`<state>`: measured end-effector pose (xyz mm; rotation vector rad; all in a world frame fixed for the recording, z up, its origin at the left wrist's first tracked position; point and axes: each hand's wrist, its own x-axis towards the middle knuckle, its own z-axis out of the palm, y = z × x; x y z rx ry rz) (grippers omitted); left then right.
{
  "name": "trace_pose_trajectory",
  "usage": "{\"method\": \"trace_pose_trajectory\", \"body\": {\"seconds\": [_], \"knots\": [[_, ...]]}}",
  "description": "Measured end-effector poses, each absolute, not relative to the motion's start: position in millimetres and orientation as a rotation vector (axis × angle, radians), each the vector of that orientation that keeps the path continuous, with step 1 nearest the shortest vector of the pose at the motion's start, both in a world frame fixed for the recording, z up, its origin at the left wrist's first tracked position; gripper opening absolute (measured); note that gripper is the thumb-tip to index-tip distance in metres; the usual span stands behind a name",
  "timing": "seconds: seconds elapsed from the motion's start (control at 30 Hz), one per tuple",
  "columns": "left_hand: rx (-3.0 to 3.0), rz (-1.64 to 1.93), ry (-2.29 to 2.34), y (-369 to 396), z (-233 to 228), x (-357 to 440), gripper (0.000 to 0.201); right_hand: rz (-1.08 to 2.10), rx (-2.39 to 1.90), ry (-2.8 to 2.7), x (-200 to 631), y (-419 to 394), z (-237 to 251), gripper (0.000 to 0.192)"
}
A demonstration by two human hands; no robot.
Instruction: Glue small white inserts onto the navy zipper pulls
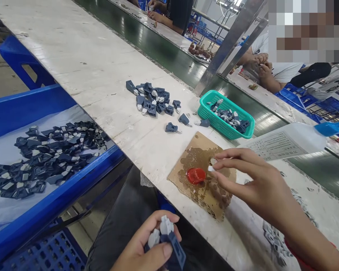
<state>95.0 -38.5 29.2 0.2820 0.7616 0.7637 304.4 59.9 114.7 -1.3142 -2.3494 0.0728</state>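
Low in front of the table, my left hand (147,244) is closed around dark blue plastic parts (173,244) with light grey tips. My right hand (243,173) pinches a small white piece (211,168) between thumb and fingers, above a piece of stained cardboard (183,165). On that cardboard, left of my right fingertips, sits a small red cap (196,175) with wet patches around it. A loose pile of blue and grey parts (152,98) lies on the table beyond, with a few single parts (171,127) nearer the cardboard.
A green basket (226,130) holding similar parts stands behind the cardboard. Right of it is a white bottle with a blue cap (326,128). Small grey pieces (277,241) lie under my right forearm. At left, a blue crate (81,192) holds many parts. Other people work across the conveyor (141,41).
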Motion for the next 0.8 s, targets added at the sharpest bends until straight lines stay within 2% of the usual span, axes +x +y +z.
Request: {"method": "trace_pose_trajectory", "body": {"seconds": [0.33, 0.8], "knots": [[0.49, 1.059, 0.98, -25.7, 36.8, 115.6, 0.021, 0.005, -1.369, -2.163, 302.3, 38.1, 101.9, 0.006], [0.636, 1.13, 1.075, -29.3, 42.6, 124.1, 0.014, 0.254, -1.203, -2.181, 279.0, -5.6, 82.6, 0.014]]}}
